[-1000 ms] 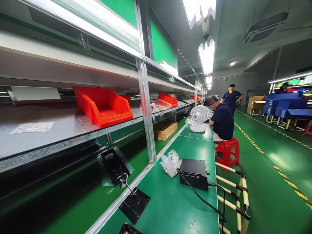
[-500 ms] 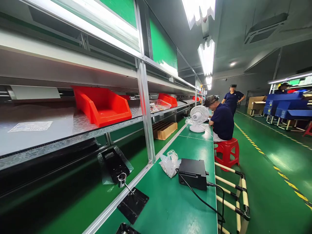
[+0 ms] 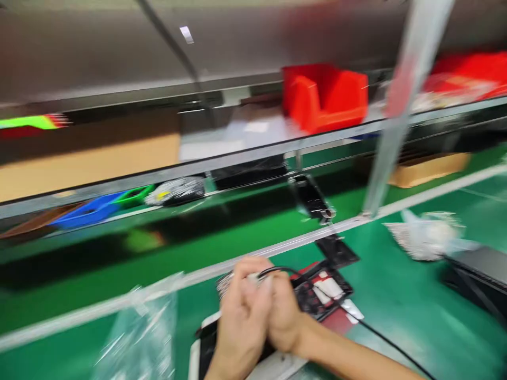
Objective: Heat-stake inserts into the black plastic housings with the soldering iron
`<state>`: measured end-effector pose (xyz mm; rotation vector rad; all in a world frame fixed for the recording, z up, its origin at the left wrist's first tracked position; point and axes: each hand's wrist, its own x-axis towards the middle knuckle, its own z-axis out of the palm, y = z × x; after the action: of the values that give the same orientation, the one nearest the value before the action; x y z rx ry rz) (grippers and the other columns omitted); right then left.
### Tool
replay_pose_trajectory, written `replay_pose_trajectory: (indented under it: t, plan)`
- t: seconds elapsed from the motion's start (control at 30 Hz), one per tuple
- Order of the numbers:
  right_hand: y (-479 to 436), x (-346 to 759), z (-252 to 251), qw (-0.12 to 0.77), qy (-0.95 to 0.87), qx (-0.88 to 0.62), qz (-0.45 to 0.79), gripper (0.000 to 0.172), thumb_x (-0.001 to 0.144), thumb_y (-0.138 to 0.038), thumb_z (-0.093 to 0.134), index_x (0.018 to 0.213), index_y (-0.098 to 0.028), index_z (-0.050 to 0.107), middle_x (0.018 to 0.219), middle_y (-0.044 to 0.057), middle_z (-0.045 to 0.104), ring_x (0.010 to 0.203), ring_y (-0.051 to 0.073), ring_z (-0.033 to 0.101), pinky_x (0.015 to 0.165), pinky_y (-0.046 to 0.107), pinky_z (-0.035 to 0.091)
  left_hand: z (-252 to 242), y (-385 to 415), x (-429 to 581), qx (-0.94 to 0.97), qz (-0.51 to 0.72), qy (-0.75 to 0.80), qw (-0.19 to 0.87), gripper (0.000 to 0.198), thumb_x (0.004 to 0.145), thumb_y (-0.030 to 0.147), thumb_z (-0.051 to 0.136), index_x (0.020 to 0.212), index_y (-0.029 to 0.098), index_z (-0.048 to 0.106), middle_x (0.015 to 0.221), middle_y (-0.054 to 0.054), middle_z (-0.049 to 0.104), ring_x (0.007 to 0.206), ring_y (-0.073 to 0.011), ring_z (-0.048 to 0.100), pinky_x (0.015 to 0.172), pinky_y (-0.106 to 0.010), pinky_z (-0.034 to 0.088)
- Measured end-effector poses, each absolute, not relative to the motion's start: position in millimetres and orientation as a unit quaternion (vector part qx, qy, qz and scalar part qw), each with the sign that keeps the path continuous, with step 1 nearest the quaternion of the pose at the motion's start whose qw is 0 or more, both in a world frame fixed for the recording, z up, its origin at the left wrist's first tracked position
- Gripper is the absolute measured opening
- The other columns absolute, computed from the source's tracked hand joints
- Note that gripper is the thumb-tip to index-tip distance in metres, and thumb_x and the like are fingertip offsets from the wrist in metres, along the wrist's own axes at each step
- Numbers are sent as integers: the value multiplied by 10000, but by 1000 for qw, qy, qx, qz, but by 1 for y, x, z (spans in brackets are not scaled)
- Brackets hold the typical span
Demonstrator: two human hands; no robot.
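My left hand (image 3: 241,316) and my right hand (image 3: 283,311) are closed against each other low in the middle of the view, blurred by motion. A black cable (image 3: 376,332) leads up from the lower right and ends between their fingers. Whatever else they grip is covered by the fingers. Under the hands lies a dark, flat piece with a pale rim (image 3: 195,359). Just right of them is a black tray (image 3: 346,289) holding small dark parts and white pieces (image 3: 328,290). A clear plastic bag (image 3: 138,338) rests to their left.
Behind the tray stands a ring holder on a black base plate (image 3: 340,250). A bag of small pale parts (image 3: 423,237) and a black box (image 3: 483,274) are at right. A metal post (image 3: 392,126) rises beside the shelf, which carries a red bin (image 3: 328,100).
The view has swung left and down from the room to the near bench. Both hands, out of sight before, now show together, with the cable running into them.
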<state>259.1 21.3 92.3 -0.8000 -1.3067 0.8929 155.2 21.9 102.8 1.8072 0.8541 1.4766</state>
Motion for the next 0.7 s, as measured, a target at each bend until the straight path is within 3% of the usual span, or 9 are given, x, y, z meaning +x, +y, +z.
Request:
replay_pose_trajectory:
  t: [0.07,0.13,0.27,0.43,0.57,0.7]
  plan:
    - [28,254,82,642,-558,-316,420,564,1043,-637,706,716,-188,611,697,6,577,661,144,527,605,281,496,104,23,155,690,558,308,343,198,1121,408,656,1113,211,677,1126,-65,715,1074,-205,702,991,-296,576]
    - [32,255,77,650,-553,-298,428,533,1006,-588,779,686,-190,625,715,17,606,669,150,526,628,290,500,105,27,159,692,557,285,362,137,1117,345,647,1129,209,640,1129,-58,687,1076,-196,679,1012,-299,550]
    - [31,263,78,661,-562,-304,394,450,966,-509,840,680,-195,691,727,38,667,670,178,590,702,324,577,107,27,162,690,553,252,393,114,1079,245,671,1165,216,604,1167,-47,655,1113,-195,642,1043,-318,510]
    - [31,264,74,660,-589,-346,313,441,1017,-507,773,700,-203,734,643,41,642,593,187,588,592,313,559,107,27,159,686,543,248,415,135,1056,210,675,1159,223,588,1171,-41,645,1089,-200,631,1023,-347,498]
    - [33,263,72,667,-582,-335,322,365,989,-518,814,802,-205,801,730,58,709,645,204,641,635,322,595,107,29,158,685,541,249,420,144,1051,215,674,1164,226,584,1182,-48,653,1098,-215,633,1025,-374,501]
    - [32,263,75,671,-575,-333,328,377,980,-516,828,781,-198,796,789,67,740,674,200,665,656,314,598,108,28,158,684,536,260,420,147,1050,231,674,1166,229,584,1190,-49,659,1073,-216,631,1012,-382,505]
